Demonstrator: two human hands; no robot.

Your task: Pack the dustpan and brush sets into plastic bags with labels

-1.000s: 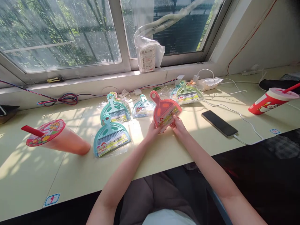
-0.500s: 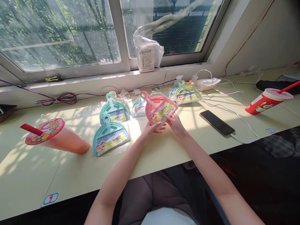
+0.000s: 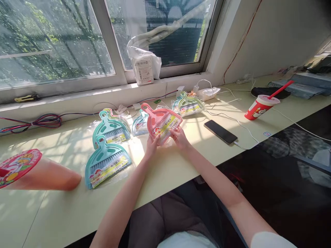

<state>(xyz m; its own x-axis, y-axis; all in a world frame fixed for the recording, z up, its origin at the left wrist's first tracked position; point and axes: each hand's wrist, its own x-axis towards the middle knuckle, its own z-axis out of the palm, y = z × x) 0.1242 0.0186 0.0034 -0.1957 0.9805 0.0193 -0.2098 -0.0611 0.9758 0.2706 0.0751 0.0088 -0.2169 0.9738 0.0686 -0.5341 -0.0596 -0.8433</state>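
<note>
Both of my hands hold a pink dustpan and brush set (image 3: 160, 117), packed in clear plastic with a yellow label, tilted above the table. My left hand (image 3: 152, 144) grips its lower left edge, and my right hand (image 3: 179, 136) pinches the lower right corner. Left of my hands, a teal dustpan set (image 3: 107, 160) lies in its wrapper on the table. Behind it a second teal set (image 3: 110, 129) rests on others, partly covering them. A blue set (image 3: 140, 124) shows behind the pink one, and a green set (image 3: 190, 105) lies farther back on the right.
A tall drink cup (image 3: 51, 174) stands at the left, and a red and white cup (image 3: 261, 107) with a straw at the right. A phone (image 3: 220, 132) lies plugged into a white cable. Bundled wires (image 3: 46, 121) run below the window sill, where a wrapped packet (image 3: 143, 70) stands.
The view has turned to the right, so the things on the table appear shifted left. Both hands still hold the pink set in nearly the same pose.
</note>
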